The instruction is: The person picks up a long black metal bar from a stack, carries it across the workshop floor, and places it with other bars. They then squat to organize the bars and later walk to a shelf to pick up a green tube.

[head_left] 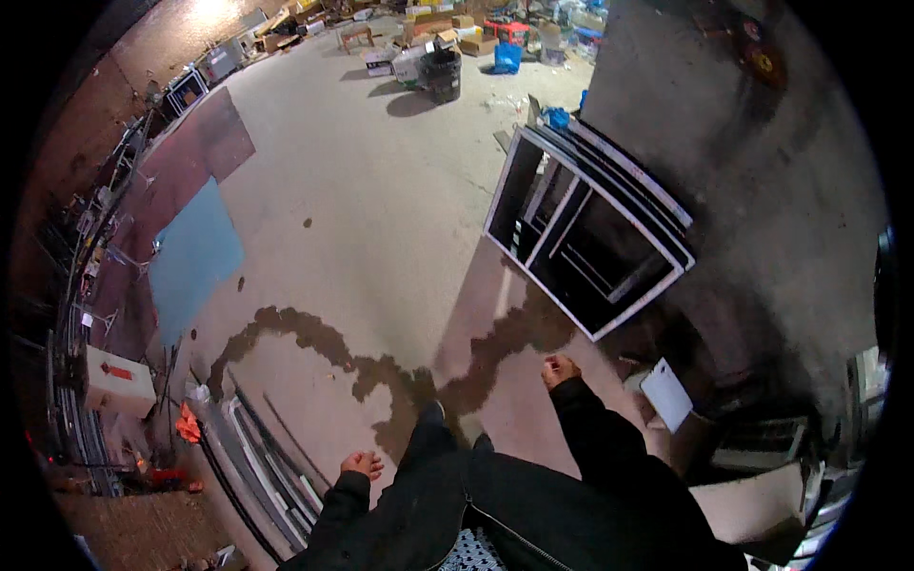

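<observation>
My right hand (560,369) is out in front of my body, its fingers curled in, with nothing visible in them. Just beyond it, a white-edged window frame (564,295) with a divider bar leans with several other frames stacked behind it; the hand appears apart from it. My left hand (362,464) hangs low beside my left leg, its fingers loosely bent and a little apart, holding nothing. Several long grey and white profile bars (267,466) lie on the floor to the left of that hand.
A dark wet trail (314,333) crosses the concrete floor ahead of my feet. A white board (666,394) stands at the right. On the left lie a blue sheet (198,255), a white box (120,383) and an orange cloth (188,423). Dark bins (441,76) and clutter stand far ahead.
</observation>
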### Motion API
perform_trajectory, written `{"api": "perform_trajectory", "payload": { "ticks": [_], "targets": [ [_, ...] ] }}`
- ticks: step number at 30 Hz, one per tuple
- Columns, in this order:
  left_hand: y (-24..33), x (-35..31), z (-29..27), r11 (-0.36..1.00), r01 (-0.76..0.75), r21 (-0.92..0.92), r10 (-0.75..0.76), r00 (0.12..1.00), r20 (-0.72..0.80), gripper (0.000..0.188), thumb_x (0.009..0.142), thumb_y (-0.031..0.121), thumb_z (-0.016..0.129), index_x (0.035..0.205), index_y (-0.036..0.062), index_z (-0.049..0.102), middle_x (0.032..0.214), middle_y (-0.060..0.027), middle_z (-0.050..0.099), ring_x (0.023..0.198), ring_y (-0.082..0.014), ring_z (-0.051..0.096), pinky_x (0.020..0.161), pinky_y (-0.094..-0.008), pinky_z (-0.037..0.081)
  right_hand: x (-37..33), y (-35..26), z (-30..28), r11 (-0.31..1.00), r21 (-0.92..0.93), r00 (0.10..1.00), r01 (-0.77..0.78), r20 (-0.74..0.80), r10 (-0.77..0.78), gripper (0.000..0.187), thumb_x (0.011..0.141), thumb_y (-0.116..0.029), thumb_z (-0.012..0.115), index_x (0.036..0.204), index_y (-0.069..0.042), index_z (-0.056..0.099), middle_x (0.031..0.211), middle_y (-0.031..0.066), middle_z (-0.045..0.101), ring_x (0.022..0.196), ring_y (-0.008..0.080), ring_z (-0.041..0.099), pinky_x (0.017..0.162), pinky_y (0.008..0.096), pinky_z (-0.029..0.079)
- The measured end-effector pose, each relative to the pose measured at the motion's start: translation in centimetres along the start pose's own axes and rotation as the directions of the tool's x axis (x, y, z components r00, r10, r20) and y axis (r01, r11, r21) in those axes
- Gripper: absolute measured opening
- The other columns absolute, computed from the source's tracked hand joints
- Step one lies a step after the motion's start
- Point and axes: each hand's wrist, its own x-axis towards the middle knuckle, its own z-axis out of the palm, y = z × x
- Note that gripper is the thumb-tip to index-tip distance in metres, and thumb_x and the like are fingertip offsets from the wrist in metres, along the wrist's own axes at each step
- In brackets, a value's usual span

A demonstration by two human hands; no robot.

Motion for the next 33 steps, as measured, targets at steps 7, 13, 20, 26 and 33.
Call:
{"api": "perform_trajectory", "payload": {
  "ticks": [7, 13, 20, 26, 33],
  "targets": [
    [3.3, 17.2, -4.2, 0.936, 0.346, 0.055, -0.313, 0.752, 0.580, 0.019, 0.088, 0.019, 0.046, 0.082, 0.0021, 0.052, 0.073, -0.0140, 0.057, 0.061, -0.0258, 0.056, 0.054, -0.0398, 0.047, 7.1, 0.2, 6.7, 0.971, 0.235, 0.995, -0.051, 0.100, 0.028, 0.028, 0.080, -0.022, 0.060, 0.097, 0.000, 0.061, 0.080, 0.0119, 0.065, 0.071, 0.0175, 0.061, 0.068, 0.0307, 0.050],
    [21.7, 23.6, 3.3, 0.888, 0.110, 0.446, -0.156, 0.985, 0.068, 0.017, 0.086, 0.017, 0.047, 0.077, 0.0045, 0.054, 0.066, -0.0111, 0.055, 0.050, -0.0235, 0.053, 0.044, -0.0380, 0.044, 6.7, 13.1, 7.1, 0.702, -0.707, 0.596, 0.088, 0.602, 0.531, 0.018, 0.080, -0.021, 0.056, 0.087, -0.006, 0.063, 0.069, 0.0069, 0.063, 0.064, 0.0210, 0.063, 0.052, 0.0371, 0.049],
    [44.1, 35.9, 7.1, 0.999, -0.038, 0.032, 0.032, 0.984, 0.177, 0.012, 0.088, 0.015, 0.055, 0.086, 0.0037, 0.050, 0.073, -0.0098, 0.056, 0.054, -0.0212, 0.055, 0.039, -0.0314, 0.041, 17.0, -2.4, 12.1, 0.328, 0.417, 0.433, -0.848, 0.186, 0.882, 0.013, 0.083, -0.014, 0.053, 0.079, -0.002, 0.057, 0.065, 0.0131, 0.058, 0.057, 0.0253, 0.060, 0.048, 0.0351, 0.048],
    [51.9, 47.7, 11.6, 0.778, -0.626, 0.050, 0.537, 0.705, 0.463, 0.012, 0.089, 0.014, 0.053, 0.085, 0.0031, 0.050, 0.073, -0.0091, 0.056, 0.053, -0.0191, 0.054, 0.040, -0.0297, 0.041, 33.9, -11.4, 15.3, 0.894, 0.174, 0.910, -0.414, 0.081, 0.406, 0.024, 0.082, -0.023, 0.058, 0.090, -0.001, 0.061, 0.070, 0.0089, 0.062, 0.061, 0.0152, 0.062, 0.053, 0.0289, 0.050],
    [54.7, 50.5, 9.1, 0.374, -0.380, 0.846, 0.150, 0.925, 0.349, 0.017, 0.087, 0.021, 0.054, 0.089, 0.0038, 0.054, 0.082, -0.0094, 0.059, 0.064, -0.0207, 0.056, 0.053, -0.0330, 0.044, 51.6, -16.3, 20.1, 0.770, 0.071, 0.772, -0.634, 0.115, 0.625, 0.023, 0.079, -0.023, 0.059, 0.093, -0.005, 0.065, 0.071, 0.0074, 0.066, 0.064, 0.0169, 0.065, 0.062, 0.0294, 0.053]
  ]
}}
